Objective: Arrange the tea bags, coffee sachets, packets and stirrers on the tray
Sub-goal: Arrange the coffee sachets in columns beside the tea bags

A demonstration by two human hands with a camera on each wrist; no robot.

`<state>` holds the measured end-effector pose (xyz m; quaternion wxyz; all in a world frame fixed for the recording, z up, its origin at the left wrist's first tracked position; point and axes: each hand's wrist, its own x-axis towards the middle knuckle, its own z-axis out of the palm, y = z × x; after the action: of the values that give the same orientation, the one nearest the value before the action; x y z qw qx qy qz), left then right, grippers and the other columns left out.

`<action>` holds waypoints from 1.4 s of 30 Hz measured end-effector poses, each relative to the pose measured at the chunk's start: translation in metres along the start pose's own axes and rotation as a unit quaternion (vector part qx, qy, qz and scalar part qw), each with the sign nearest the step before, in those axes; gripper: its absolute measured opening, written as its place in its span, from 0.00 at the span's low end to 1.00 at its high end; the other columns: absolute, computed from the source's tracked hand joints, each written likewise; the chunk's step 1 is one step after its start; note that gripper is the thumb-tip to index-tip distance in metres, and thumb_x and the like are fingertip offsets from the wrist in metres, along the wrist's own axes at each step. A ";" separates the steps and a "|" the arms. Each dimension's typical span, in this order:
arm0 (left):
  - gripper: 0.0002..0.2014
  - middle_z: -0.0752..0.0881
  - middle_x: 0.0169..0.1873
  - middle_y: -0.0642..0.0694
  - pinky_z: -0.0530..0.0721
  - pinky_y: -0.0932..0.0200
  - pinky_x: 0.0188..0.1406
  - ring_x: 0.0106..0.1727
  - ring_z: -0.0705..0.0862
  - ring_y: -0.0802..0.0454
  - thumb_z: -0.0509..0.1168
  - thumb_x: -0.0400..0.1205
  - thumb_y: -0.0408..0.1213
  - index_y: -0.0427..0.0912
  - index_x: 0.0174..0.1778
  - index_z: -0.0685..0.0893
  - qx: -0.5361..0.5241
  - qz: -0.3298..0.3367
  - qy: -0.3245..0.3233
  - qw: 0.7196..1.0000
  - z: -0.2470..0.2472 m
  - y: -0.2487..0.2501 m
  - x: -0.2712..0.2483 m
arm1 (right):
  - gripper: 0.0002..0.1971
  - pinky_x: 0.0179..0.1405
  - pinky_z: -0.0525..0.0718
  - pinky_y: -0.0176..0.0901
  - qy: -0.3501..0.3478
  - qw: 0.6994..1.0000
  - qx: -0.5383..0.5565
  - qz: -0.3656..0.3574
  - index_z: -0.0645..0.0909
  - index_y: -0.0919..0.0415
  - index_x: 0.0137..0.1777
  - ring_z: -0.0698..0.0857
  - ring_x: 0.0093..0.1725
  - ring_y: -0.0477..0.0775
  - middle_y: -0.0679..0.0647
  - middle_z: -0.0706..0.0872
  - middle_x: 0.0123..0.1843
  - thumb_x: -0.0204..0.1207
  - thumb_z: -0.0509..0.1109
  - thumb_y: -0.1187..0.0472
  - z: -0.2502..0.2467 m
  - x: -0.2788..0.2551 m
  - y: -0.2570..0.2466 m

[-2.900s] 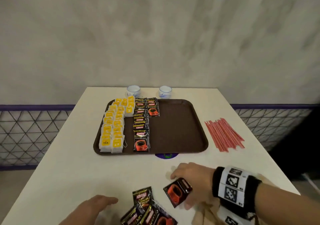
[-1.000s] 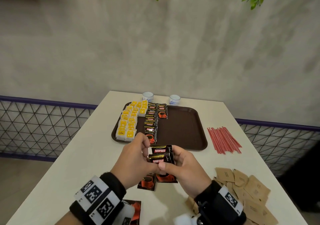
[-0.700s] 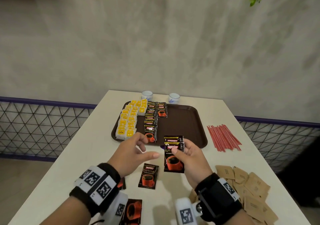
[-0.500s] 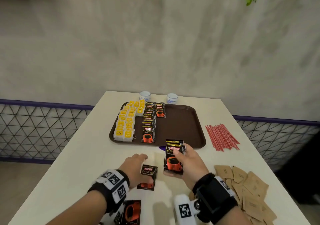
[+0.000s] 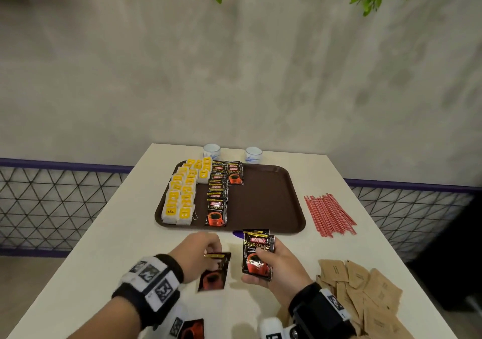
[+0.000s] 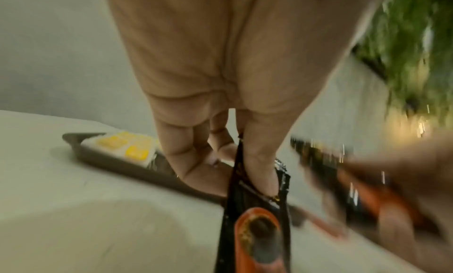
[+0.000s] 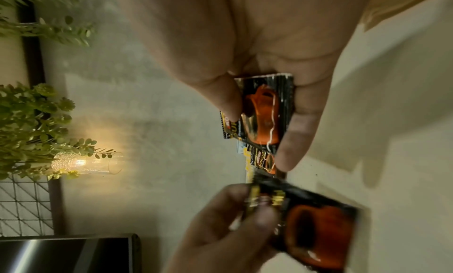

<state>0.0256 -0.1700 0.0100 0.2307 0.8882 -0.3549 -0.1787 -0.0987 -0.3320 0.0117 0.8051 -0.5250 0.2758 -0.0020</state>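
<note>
Left hand (image 5: 199, 254) has just pinched a sachet (image 5: 214, 271) up off the bench (image 5: 86, 255); right hand (image 5: 276, 265) grips a stack (image 5: 257, 254); gathering precedes the tray (image 5: 266, 200).

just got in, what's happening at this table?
A person is sorting drink supplies onto a brown plastic tray. Yellow-labelled tea bags and a row of black coffee sachets already lie on it. The right hand holds a small stack of black sachets; the left hand pinches one more sachet. Red stirrers and brown paper packets lie on the white table.
</note>
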 end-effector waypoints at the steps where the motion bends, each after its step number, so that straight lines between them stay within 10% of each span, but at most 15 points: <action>1: 0.14 0.79 0.41 0.56 0.77 0.68 0.43 0.41 0.78 0.59 0.73 0.75 0.32 0.54 0.36 0.77 -0.058 0.019 0.014 0.998 -0.014 0.005 -0.005 | 0.16 0.42 0.90 0.56 -0.002 1.000 0.004 -0.003 0.76 0.56 0.68 0.86 0.57 0.68 0.64 0.84 0.61 0.83 0.62 0.70 -0.001 0.001 -0.001; 6: 0.10 0.84 0.38 0.56 0.81 0.67 0.42 0.40 0.81 0.61 0.77 0.71 0.32 0.48 0.40 0.83 -0.190 0.114 0.022 0.975 -0.049 0.042 -0.023 | 0.12 0.40 0.88 0.48 -0.030 0.996 -0.040 -0.069 0.80 0.57 0.64 0.88 0.56 0.63 0.61 0.90 0.56 0.84 0.61 0.67 0.006 0.005 -0.005; 11: 0.17 0.81 0.41 0.55 0.85 0.60 0.43 0.40 0.81 0.57 0.82 0.63 0.37 0.53 0.37 0.80 -0.177 0.066 0.121 0.974 -0.022 0.045 -0.010 | 0.13 0.60 0.85 0.64 -0.031 0.987 -0.064 -0.147 0.83 0.56 0.62 0.89 0.56 0.63 0.60 0.91 0.54 0.82 0.64 0.70 0.015 0.011 -0.004; 17: 0.27 0.82 0.43 0.49 0.84 0.63 0.34 0.38 0.85 0.49 0.86 0.56 0.38 0.47 0.44 0.76 -0.230 -0.010 0.175 0.957 -0.015 0.044 -0.010 | 0.25 0.67 0.82 0.62 -0.029 0.996 -0.025 -0.084 0.76 0.50 0.71 0.86 0.63 0.58 0.56 0.87 0.63 0.78 0.65 0.39 0.013 0.022 0.003; 22: 0.29 0.83 0.42 0.50 0.85 0.64 0.36 0.37 0.84 0.56 0.85 0.58 0.36 0.50 0.47 0.75 -0.268 -0.030 0.180 0.946 -0.019 0.046 -0.011 | 0.13 0.66 0.82 0.62 -0.052 0.983 -0.110 -0.140 0.80 0.50 0.66 0.88 0.60 0.57 0.54 0.90 0.58 0.85 0.61 0.61 0.017 0.024 0.001; 34: 0.20 0.84 0.47 0.51 0.88 0.53 0.49 0.45 0.86 0.52 0.79 0.69 0.34 0.55 0.51 0.80 -0.337 -0.019 0.199 0.920 -0.024 0.036 -0.003 | 0.16 0.67 0.82 0.54 -0.079 0.963 -0.194 -0.170 0.76 0.45 0.68 0.87 0.60 0.49 0.47 0.89 0.60 0.86 0.58 0.61 0.024 0.037 -0.015; 42: 0.09 0.87 0.45 0.47 0.90 0.55 0.38 0.44 0.88 0.46 0.75 0.74 0.34 0.47 0.45 0.83 -0.370 -0.018 0.178 0.912 -0.024 0.032 0.005 | 0.16 0.67 0.82 0.50 -0.062 0.952 -0.212 -0.214 0.77 0.46 0.69 0.86 0.61 0.46 0.47 0.88 0.61 0.87 0.57 0.62 0.030 0.042 -0.016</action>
<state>0.0233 -0.1876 0.0467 0.5987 0.7628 -0.2002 -0.1403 -0.0452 -0.3265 0.0155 0.6719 -0.7291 0.1003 -0.0833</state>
